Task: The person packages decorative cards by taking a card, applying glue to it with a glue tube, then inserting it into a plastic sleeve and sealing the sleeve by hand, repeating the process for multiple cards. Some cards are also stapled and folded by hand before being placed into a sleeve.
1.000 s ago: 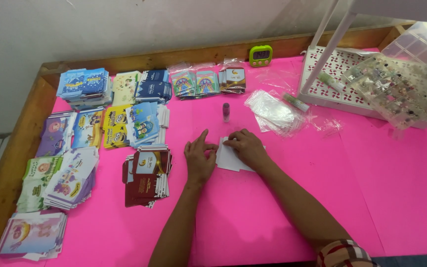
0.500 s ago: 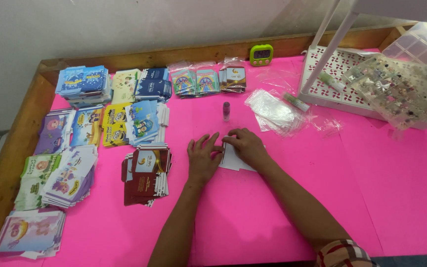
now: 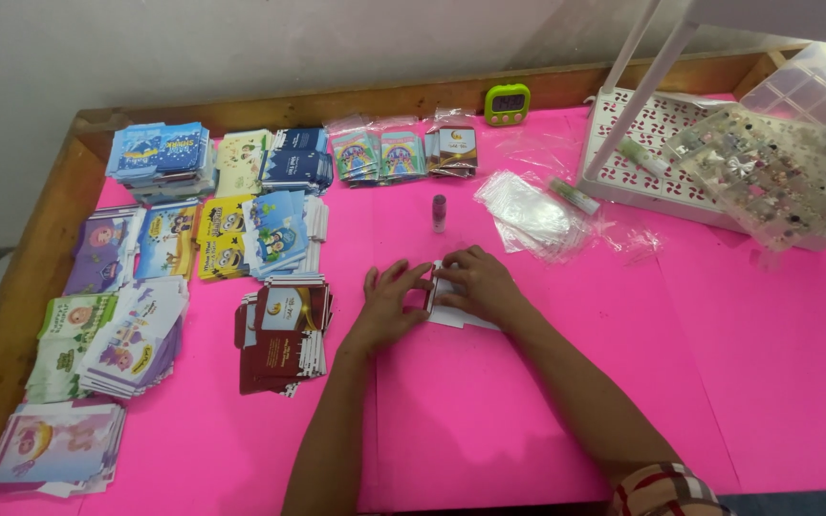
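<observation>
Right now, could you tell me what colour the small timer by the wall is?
Green timer, seen in the head view.

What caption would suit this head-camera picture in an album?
Both hands, left hand and right hand, press a small white card flat on a pink table beside stacks of colourful envelopes.

Both hands rest mid-table (image 3: pixel 528 430) on a flat card (image 3: pixel 461 311), the left hand (image 3: pixel 389 301) beside the right hand (image 3: pixel 480 285); a small tube (image 3: pixel 439 212) stands just behind them; stacks of cards (image 3: pixel 279 330) lie to the left; a tray (image 3: pixel 657 162) sits far right; a timer (image 3: pixel 508 103) sits at the back edge.
</observation>
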